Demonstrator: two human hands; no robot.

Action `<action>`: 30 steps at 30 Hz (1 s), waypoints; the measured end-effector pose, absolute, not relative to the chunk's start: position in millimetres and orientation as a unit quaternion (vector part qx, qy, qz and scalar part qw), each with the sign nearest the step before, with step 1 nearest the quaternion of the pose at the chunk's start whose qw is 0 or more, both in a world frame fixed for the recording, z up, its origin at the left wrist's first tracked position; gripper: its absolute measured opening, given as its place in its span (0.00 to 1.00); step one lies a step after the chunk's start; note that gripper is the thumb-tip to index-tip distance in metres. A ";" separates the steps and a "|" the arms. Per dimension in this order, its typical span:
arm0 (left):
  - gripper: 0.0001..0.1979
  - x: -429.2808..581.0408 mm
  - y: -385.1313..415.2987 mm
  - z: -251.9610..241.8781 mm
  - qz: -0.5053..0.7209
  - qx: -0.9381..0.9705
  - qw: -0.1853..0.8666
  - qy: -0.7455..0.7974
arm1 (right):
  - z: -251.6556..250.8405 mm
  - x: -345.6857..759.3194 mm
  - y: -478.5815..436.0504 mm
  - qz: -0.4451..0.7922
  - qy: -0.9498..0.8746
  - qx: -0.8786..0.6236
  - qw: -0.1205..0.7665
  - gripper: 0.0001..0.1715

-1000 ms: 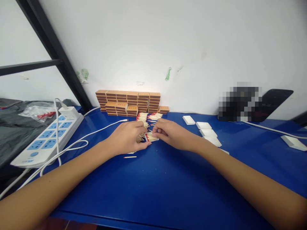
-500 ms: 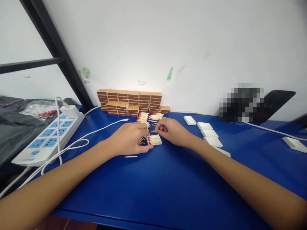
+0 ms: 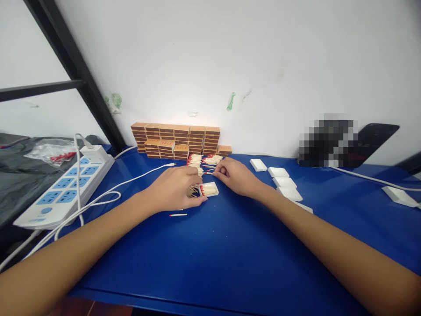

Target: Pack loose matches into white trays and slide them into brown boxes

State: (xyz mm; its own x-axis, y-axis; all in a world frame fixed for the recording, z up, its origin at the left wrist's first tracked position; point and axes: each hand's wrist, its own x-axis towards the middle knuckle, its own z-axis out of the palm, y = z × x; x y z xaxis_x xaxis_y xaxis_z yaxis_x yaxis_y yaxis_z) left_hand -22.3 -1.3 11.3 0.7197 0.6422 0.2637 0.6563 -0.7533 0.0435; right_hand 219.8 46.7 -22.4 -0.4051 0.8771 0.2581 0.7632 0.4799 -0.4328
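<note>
A small white matchbox tray, partly filled with red-headed matches, lies on the blue desk. My left hand curls round the tray's left side, thumb at the near edge and fingers at the far edge. Darker sticks show under its palm. Just beyond the tray, my right hand pinches a single match between thumb and forefinger. Heaps of loose matches lie behind both hands. One stray match rests nearer me, and another is partly hidden by my left hand.
Stacked matchboxes stand against the wall. White trays lie in a row on the right, with another farther right. A power strip and white cables occupy the left; a dark phone leans at the back right.
My right fingertips have moved slightly away from the tray, toward the match heaps. My left hand stays at the tray. The whole view has shifted a little.
</note>
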 end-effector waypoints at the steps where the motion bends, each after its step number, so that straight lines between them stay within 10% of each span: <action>1: 0.19 -22.7 -0.8 10.9 -0.131 -0.926 0.030 -0.353 | -21.1 220.7 46.4 0.127 -0.831 -0.493 0.225 0.06; 30: 0.18 -20.4 -2.7 11.3 -0.142 -0.927 0.025 -0.346 | -31.2 220.6 53.1 0.081 -0.829 -0.486 0.264 0.04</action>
